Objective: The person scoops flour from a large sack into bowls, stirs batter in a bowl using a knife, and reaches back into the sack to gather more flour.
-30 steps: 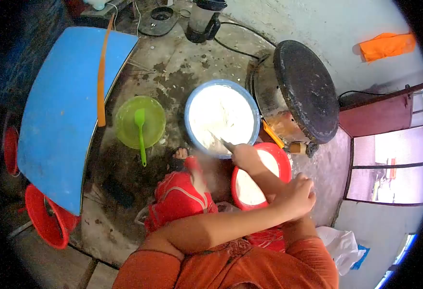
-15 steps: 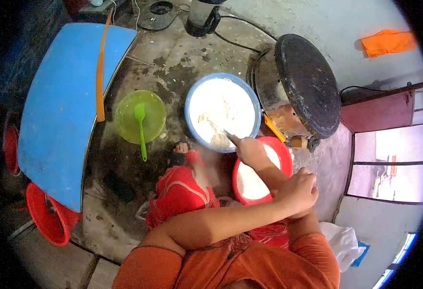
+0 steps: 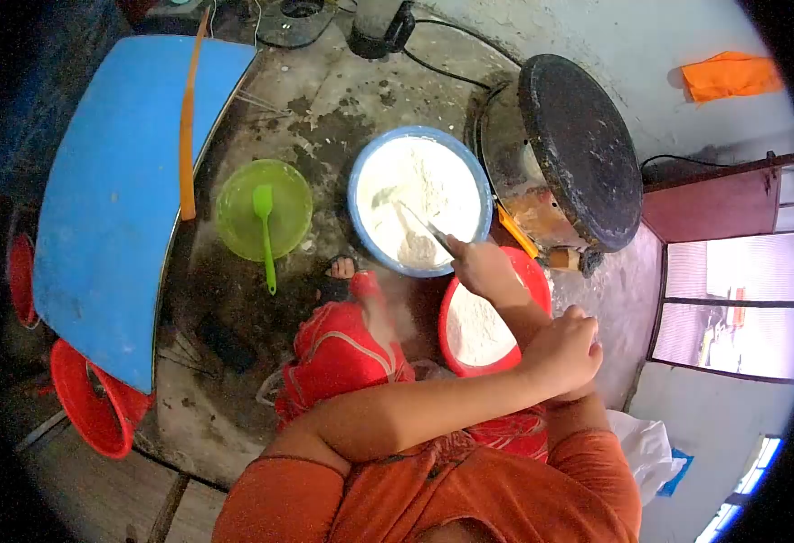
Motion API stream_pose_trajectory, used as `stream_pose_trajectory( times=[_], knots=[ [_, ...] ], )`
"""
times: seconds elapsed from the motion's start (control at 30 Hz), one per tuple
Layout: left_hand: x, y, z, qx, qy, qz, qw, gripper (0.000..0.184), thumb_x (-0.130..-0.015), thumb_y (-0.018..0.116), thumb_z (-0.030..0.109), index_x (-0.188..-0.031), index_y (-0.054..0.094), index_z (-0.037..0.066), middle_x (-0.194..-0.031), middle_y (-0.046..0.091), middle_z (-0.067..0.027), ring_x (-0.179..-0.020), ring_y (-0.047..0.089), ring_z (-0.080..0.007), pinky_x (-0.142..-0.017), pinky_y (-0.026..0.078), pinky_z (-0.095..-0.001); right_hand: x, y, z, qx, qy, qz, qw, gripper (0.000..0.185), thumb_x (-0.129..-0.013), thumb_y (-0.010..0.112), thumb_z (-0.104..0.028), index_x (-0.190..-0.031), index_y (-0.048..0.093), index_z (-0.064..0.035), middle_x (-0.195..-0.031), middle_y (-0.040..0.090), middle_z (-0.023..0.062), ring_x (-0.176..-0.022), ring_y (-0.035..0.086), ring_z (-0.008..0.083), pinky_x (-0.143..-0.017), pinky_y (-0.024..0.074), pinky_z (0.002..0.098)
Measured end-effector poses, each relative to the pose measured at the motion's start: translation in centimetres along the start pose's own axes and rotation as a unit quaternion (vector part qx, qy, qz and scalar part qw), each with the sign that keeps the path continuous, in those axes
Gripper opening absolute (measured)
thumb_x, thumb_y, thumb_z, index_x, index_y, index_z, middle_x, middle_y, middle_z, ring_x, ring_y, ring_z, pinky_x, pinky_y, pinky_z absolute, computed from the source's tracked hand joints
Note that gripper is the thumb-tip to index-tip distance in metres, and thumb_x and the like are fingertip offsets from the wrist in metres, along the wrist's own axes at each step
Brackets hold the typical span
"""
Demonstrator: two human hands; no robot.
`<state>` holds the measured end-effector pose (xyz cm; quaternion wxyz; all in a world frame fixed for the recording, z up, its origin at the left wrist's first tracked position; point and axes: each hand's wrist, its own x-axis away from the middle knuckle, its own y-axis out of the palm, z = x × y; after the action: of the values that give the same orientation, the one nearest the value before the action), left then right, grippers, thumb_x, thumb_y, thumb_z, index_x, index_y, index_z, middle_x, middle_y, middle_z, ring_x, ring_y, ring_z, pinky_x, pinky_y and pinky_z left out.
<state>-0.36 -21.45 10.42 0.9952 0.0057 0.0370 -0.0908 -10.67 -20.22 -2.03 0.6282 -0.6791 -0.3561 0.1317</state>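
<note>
My right hand (image 3: 484, 270) is closed around the handle of a long utensil (image 3: 426, 224), whose lower end is sunk in white powdery stuff like flour (image 3: 433, 181). This fills a blue basin (image 3: 355, 213) on the floor, with a damp, lumpy patch around the utensil. Crossed over my body, my left arm brings my left hand (image 3: 567, 353) onto my right forearm; its fingers are curled, with nothing visible in them. Under my right forearm stands a red basin (image 3: 446, 339) holding more white powder (image 3: 478, 328).
Left of the blue basin, a green bowl (image 3: 234, 237) carries a green spatula (image 3: 266, 213). A round black griddle (image 3: 587, 154) stands right, beside a yellow-handled tool (image 3: 517, 233). A blue table (image 3: 107, 199) is far left; a blender jug (image 3: 377, 32) stands behind.
My right hand has shifted slightly, and more of the utensil's handle now shows above the powder. My left hand stays on the right forearm. The whole view has moved a little.
</note>
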Motion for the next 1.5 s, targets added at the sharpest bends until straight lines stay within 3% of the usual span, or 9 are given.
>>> stream_pose_trajectory(
  times=[0.27, 0.43, 0.63, 0.7, 0.9, 1.23, 1.3, 1.37, 1.5],
  knots=[
    [-0.4, -0.6, 0.4, 0.004, -0.019, -0.005, 1.0, 0.028, -0.083, 0.055, 0.019, -0.1, 0.056, -0.003, -0.112, 0.053, -0.0216, -0.098, 0.057, -0.0377, -0.083, 0.046, -0.0434, -3.8, 9.1, 0.3, -0.113, 0.034, -0.021, 0.993, 0.035, -0.079, 0.056, -0.017, -0.113, 0.06, -0.009, -0.081, 0.063, 0.0237, -0.074, 0.062, 0.0384, -0.066, 0.0479, 0.0451],
    [-0.2, -0.7, 0.5, 0.011, -0.026, -0.029, 0.999, 0.029, -0.083, 0.055, 0.018, -0.101, 0.055, -0.005, -0.112, 0.052, -0.0237, -0.101, 0.055, -0.0387, -0.087, 0.045, -0.0431, -1.8, 2.7, -0.8, -0.24, 0.091, -0.029, 0.966, 0.035, -0.08, 0.058, -0.02, -0.111, 0.059, -0.0055, -0.086, 0.063, 0.0236, -0.086, 0.061, 0.0387, -0.076, 0.0476, 0.0466],
    [-0.2, -0.3, 0.3, 0.01, -0.007, -0.003, 1.0, 0.027, -0.082, 0.056, 0.017, -0.097, 0.055, -0.005, -0.106, 0.053, -0.0235, -0.101, 0.054, -0.0388, -0.086, 0.044, -0.0443, -0.4, 0.7, -1.0, 0.031, 0.008, -0.076, 0.997, 0.044, -0.077, 0.05, -0.012, -0.121, 0.056, -0.0121, -0.078, 0.062, 0.0239, -0.074, 0.062, 0.0377, -0.069, 0.0487, 0.0478],
    [-0.2, -0.1, 0.0, 0.009, -0.008, -0.006, 1.0, 0.026, -0.082, 0.055, 0.017, -0.097, 0.055, -0.005, -0.105, 0.054, -0.0226, -0.099, 0.055, -0.0385, -0.086, 0.044, -0.0439, -1.3, 3.0, -1.8, 0.052, -0.042, -0.058, 0.996, 0.031, -0.08, 0.047, -0.008, -0.109, 0.059, -0.0084, -0.079, 0.064, 0.0181, -0.079, 0.064, 0.0341, -0.066, 0.0506, 0.0441],
    [0.0, -0.2, 0.3, 0.009, -0.031, -0.024, 0.999, 0.027, -0.083, 0.054, 0.018, -0.099, 0.055, -0.004, -0.107, 0.053, -0.0217, -0.098, 0.055, -0.0383, -0.085, 0.045, -0.0435, -3.5, 5.3, -1.3, -0.255, 0.095, -0.031, 0.962, 0.033, -0.076, 0.061, -0.024, -0.102, 0.061, -0.0028, -0.084, 0.062, 0.0253, -0.083, 0.059, 0.0432, -0.076, 0.0453, 0.0477],
    [0.0, -0.7, 0.5, 0.001, -0.025, -0.015, 1.0, 0.028, -0.083, 0.055, 0.018, -0.1, 0.056, -0.004, -0.11, 0.053, -0.0229, -0.098, 0.056, -0.0392, -0.083, 0.046, -0.0445, 0.0, 0.4, -1.0, 0.035, -0.01, -0.065, 0.997, 0.041, -0.078, 0.051, -0.013, -0.118, 0.056, -0.0144, -0.077, 0.061, 0.0215, -0.077, 0.061, 0.0373, -0.067, 0.0492, 0.0459],
    [-0.1, -0.3, 0.2, 0.006, -0.029, -0.016, 0.999, 0.027, -0.082, 0.055, 0.017, -0.098, 0.056, -0.004, -0.108, 0.053, -0.0221, -0.097, 0.056, -0.0386, -0.082, 0.046, -0.0448, -1.3, 3.2, -2.0, 0.044, -0.013, -0.056, 0.997, 0.019, -0.077, 0.053, -0.01, -0.094, 0.061, -0.0055, -0.076, 0.062, 0.0208, -0.074, 0.063, 0.0368, -0.065, 0.0491, 0.0483],
    [0.0, -0.7, 0.6, 0.01, -0.028, -0.014, 0.999, 0.026, -0.082, 0.055, 0.017, -0.098, 0.056, -0.004, -0.107, 0.053, -0.0218, -0.097, 0.056, -0.0383, -0.082, 0.046, -0.0447, -2.8, 4.9, -1.8, 0.043, 0.04, -0.104, 0.993, 0.021, -0.077, 0.053, -0.013, -0.095, 0.062, -0.0048, -0.08, 0.063, 0.022, -0.08, 0.062, 0.0368, -0.07, 0.0492, 0.0466],
    [0.0, -0.5, 0.6, 0.022, -0.025, -0.019, 0.999, 0.026, -0.082, 0.054, 0.016, -0.098, 0.056, -0.004, -0.107, 0.054, -0.0216, -0.097, 0.056, -0.0375, -0.083, 0.046, -0.0433, -2.4, 3.9, -1.3, -0.181, 0.076, -0.016, 0.98, 0.031, -0.077, 0.054, -0.019, -0.102, 0.061, -0.003, -0.086, 0.063, 0.0237, -0.084, 0.06, 0.0394, -0.077, 0.0468, 0.0461]
  ],
)
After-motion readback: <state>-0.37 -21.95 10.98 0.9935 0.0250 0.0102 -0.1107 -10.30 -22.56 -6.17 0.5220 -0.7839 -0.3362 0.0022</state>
